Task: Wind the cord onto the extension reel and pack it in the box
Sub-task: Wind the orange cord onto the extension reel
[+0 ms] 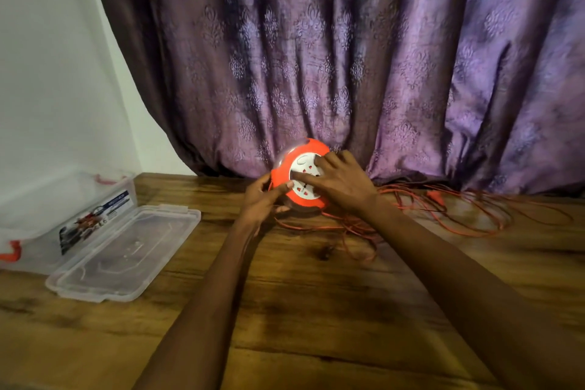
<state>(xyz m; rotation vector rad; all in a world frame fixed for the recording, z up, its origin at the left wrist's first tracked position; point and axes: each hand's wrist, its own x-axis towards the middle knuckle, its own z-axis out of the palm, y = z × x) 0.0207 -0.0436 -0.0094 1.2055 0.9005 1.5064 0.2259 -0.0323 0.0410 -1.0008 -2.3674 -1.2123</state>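
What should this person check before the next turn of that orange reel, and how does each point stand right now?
1. Reel steadied by the left hand at its rim: ok.
2. Right hand placed on the reel's white face for turning: ok.
3. Loose cord free of knots on the table: cannot tell, it lies in overlapping loops.
4. Plug end located: cannot tell.
5. Box open and ready: ok, its lid lies off beside it.
6. Cord fully wound: not ok.

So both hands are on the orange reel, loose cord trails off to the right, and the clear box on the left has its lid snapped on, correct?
Not quite. The head view shows the lid off, lying on the table beside the open box. The rest holds.
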